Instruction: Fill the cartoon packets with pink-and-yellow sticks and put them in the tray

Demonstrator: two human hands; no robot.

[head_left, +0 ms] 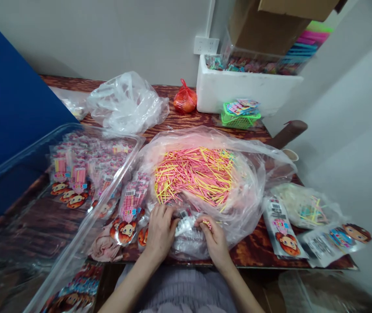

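Observation:
At the near side of a large clear plastic bag (249, 208), my two hands are close together. My left hand (160, 232) is closed, its thumb and fingers at the edge of a small clear packet (185, 224) with a barcode. Pinched in my right hand (214, 241) is a small bundle of thin pink and yellow sticks (207, 224), seen end-on beside that packet. A big heap of loose pink and yellow sticks (194, 174) lies in the open bag just beyond my hands. The lower part of the packet is hard to make out.
Left stands a clear plastic bin (107, 195) with filled packets (78, 176) in and around it. Flat printed pouches (282, 226) lie at the right. Behind are a crumpled bag (127, 102), a red bag of fruit (185, 100), a green basket (238, 120) and a white foam box (247, 89).

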